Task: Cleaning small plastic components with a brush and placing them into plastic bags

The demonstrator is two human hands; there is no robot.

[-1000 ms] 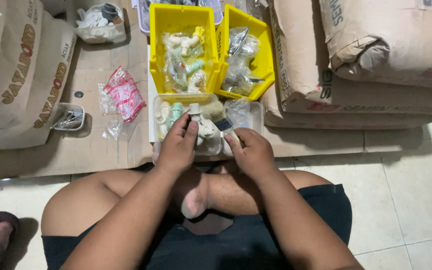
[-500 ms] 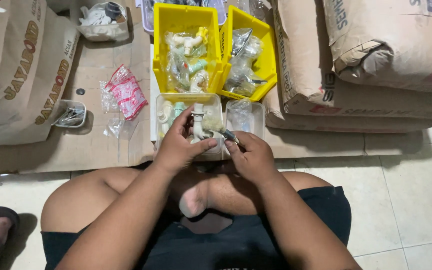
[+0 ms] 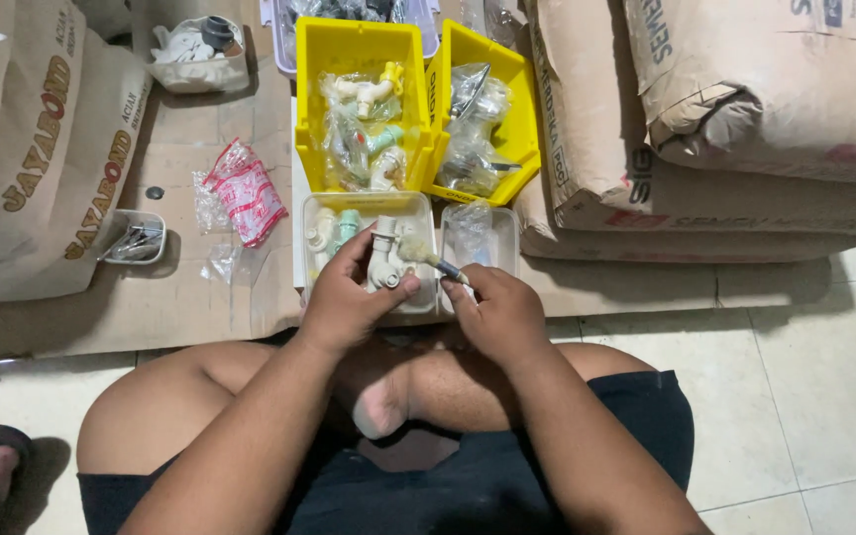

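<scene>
Left hand point(image 3: 349, 297) grips a white tap point(image 3: 382, 263) over the clear tray point(image 3: 311, 213). Right hand point(image 3: 495, 309) pinches a brush point(image 3: 428, 258), its bristles touching the tap. Two yellow bins point(image 3: 349, 40) stand just beyond the tray.

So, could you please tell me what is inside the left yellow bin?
The left yellow bin holds plastic taps in clear bags, white and pale green, one with a yellow handle. Whatever lies beneath the bags is covered.
</scene>
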